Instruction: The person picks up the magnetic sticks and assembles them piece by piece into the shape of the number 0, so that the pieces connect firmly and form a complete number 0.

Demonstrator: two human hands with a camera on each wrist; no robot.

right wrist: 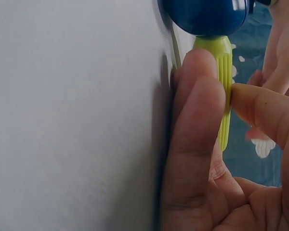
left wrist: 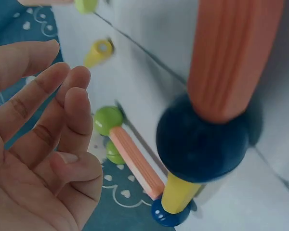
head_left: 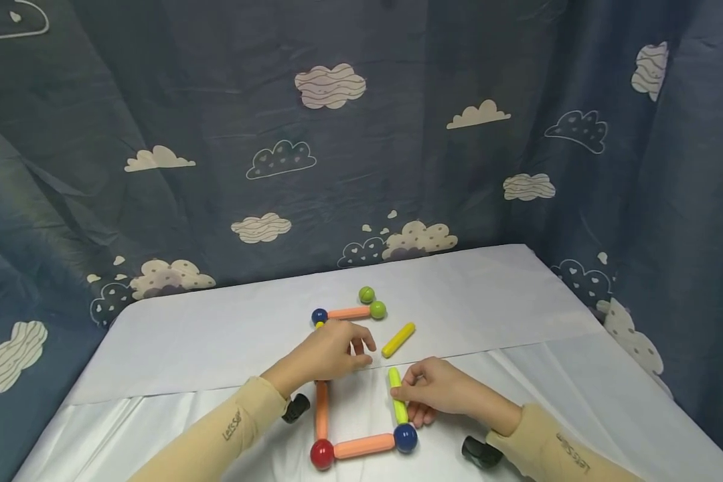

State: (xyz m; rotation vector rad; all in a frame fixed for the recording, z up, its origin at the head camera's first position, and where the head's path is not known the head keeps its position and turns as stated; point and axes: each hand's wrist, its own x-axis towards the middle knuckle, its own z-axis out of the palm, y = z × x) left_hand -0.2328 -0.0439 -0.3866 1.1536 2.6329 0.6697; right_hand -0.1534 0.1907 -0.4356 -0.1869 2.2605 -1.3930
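Note:
With thumb and fingers, my right hand (head_left: 440, 388) pinches a lime-green ribbed rod (head_left: 395, 380). Its near end meets a blue ball (head_left: 406, 438); its far end joins nothing. An orange rod (head_left: 363, 446) links that ball to a red ball (head_left: 322, 454), and another orange rod (head_left: 321, 412) runs away from the red one. My left hand (head_left: 331, 351), fingers loosely bent and holding nothing, hovers over the left side. It hides a middle blue ball (left wrist: 202, 144) from the head view; in the left wrist view that ball joins an orange rod and a yellow rod (left wrist: 178, 193).
At the far end, a blue ball (head_left: 319, 316), an orange rod (head_left: 349, 313) and a green ball (head_left: 377, 309) form a row. Another green ball (head_left: 366, 294) sits just behind. A loose yellow rod (head_left: 399, 340) lies between row and right hand. White cloth (head_left: 488, 301) covers the table.

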